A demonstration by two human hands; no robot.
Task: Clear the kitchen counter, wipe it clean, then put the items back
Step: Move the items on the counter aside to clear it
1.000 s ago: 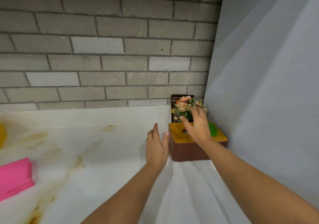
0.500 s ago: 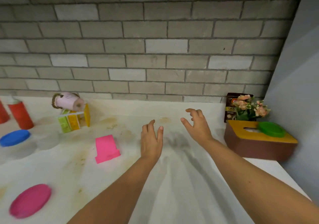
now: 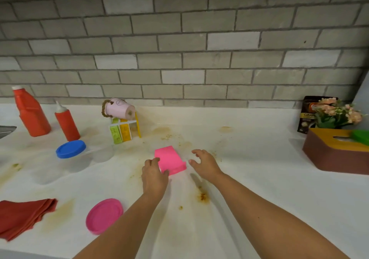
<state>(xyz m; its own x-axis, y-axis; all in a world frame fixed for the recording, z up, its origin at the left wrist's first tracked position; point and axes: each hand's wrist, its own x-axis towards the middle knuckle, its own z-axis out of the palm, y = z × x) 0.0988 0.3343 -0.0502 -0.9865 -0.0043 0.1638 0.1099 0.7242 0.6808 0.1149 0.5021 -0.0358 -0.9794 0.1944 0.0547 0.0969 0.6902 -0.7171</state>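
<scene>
Around the pink block [image 3: 169, 160] plenty is standing on the desk [image 3: 259, 179]. At ten o'clock from it a clear tub with a blue lid [image 3: 70, 149] is sitting, and beyond that a red squeeze bottle [image 3: 66, 122] and a bigger red bottle [image 3: 30, 113] are standing upright. At eleven o'clock a pink cup [image 3: 119, 108] is lying tipped over on top of a small yellow-green rack [image 3: 124, 130]. At seven o'clock a round pink lid [image 3: 104, 216] is lying flat, with a folded red cloth [image 3: 22, 216] lying farther out at eight. Well apart at three o'clock a brown tissue box [image 3: 337, 151] is carrying a green lid [image 3: 361, 137], with flowers [image 3: 337, 113] and a dark packet [image 3: 308, 115] standing behind it. Nothing is lying between my hands and the block. My left hand [image 3: 154, 174] is touching the block's near left corner with fingers loosely bent, not closed round it. My right hand [image 3: 205, 164] is hovering just beside the block at three o'clock, fingers spread wide and curved, holding nothing. The white desk is showing brown and yellowish stains and crumbs around the block and towards me, and a grey brick wall [image 3: 179, 59] is running along its far edge.
</scene>
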